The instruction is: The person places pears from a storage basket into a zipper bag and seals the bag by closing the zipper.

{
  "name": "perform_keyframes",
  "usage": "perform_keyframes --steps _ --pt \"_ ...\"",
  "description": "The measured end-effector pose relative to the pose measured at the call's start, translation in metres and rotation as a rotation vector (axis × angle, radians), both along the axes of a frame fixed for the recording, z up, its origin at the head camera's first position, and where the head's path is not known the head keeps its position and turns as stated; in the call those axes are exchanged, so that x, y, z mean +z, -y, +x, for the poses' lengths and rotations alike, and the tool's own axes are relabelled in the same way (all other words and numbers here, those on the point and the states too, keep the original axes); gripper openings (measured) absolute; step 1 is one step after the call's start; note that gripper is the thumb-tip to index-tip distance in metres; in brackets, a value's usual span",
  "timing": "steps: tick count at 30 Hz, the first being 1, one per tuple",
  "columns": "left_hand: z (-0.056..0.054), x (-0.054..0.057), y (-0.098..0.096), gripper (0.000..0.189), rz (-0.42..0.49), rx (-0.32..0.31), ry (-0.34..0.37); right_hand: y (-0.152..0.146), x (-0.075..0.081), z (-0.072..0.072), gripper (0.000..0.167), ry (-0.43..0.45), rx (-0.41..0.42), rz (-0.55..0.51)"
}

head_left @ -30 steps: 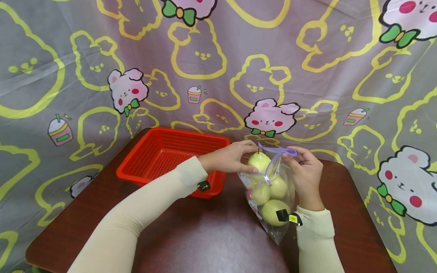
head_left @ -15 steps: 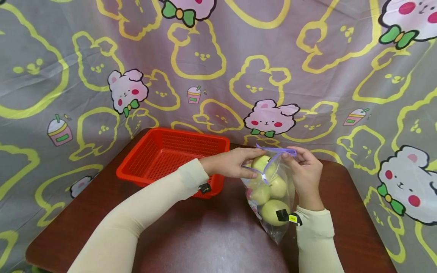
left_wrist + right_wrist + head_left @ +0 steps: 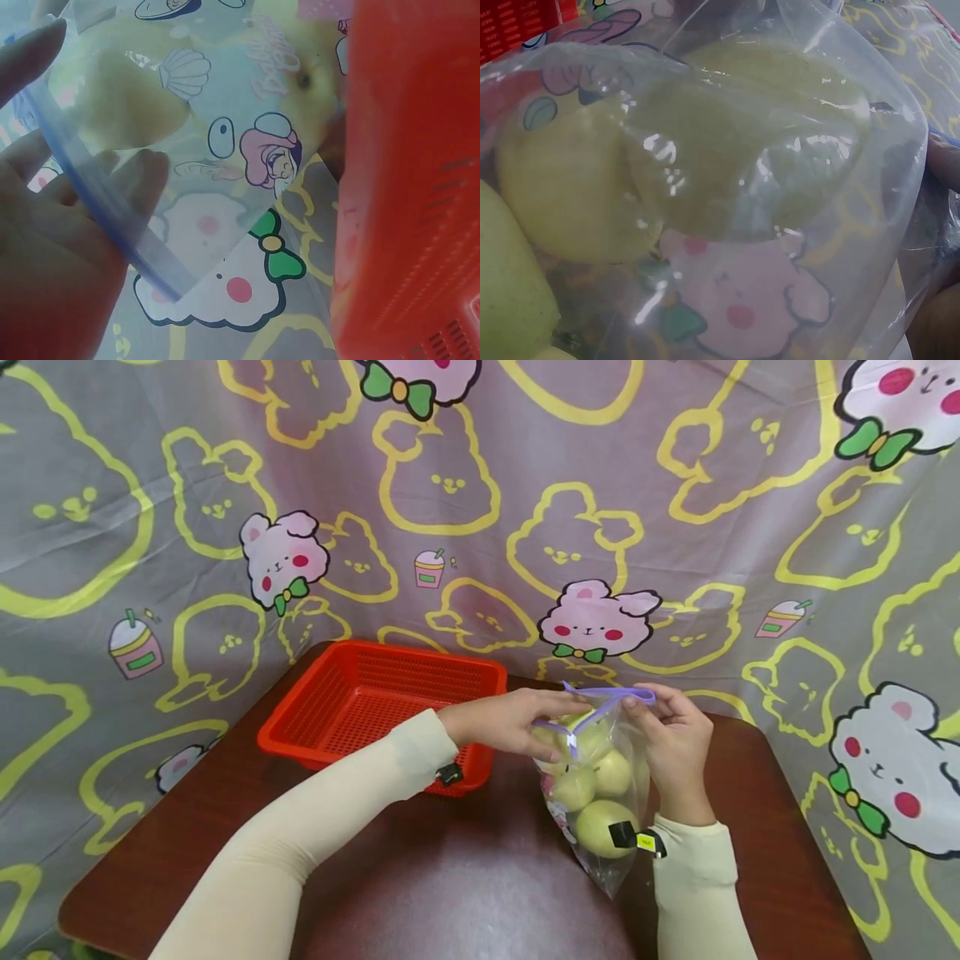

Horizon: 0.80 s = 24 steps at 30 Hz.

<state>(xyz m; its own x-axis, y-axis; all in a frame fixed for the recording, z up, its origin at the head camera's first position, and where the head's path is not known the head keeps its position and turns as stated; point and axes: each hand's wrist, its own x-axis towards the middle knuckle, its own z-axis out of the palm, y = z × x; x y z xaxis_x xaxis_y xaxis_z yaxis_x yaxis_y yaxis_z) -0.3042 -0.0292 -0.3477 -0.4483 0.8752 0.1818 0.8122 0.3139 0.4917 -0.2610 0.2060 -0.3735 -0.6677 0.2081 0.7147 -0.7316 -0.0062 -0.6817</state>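
A clear zip bag (image 3: 609,870) with a purple strip at its mouth hangs upright over the table, holding several yellow-green pears (image 3: 596,827). My right hand (image 3: 675,743) pinches the right end of the strip between thumb and fingers. At the bag's left side my left hand (image 3: 517,722) reaches into the mouth, its fingers loosely extended over the top pear (image 3: 588,739). The left wrist view shows these fingers (image 3: 146,184) behind the strip and plastic, apart from the pear (image 3: 120,97). Large pears (image 3: 742,142) fill the right wrist view through the printed plastic.
A red plastic basket (image 3: 300,749) with perforated walls stands at the back left, partly behind my left wrist. The dark brown table (image 3: 450,877) has rounded corners. A cartoon-printed curtain (image 3: 465,460) hangs close behind it.
The top pear has dropped from the left fingers into the bag, below the strip. The left fingers have straightened and stay at the mouth. The right hand has barely moved.
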Motion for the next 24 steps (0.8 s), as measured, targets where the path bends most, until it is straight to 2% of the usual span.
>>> perform_keyframes --steps 6,11,20,24 --pt "0.001 0.001 -0.005 0.074 -0.101 0.019 -0.061 -0.003 0.000 0.001 0.026 0.028 -0.017 -0.001" --pt "0.000 0.003 0.000 0.067 -0.046 0.037 -0.046 -0.004 0.001 0.000 0.028 0.040 0.009 -0.036" --pt "-0.003 0.005 0.015 0.054 0.027 0.074 -0.092 -0.005 0.002 -0.002 0.027 0.033 -0.001 -0.042" --pt "-0.003 0.006 0.022 0.049 0.075 0.085 -0.073 -0.005 0.001 -0.004 0.026 0.028 0.033 -0.063"
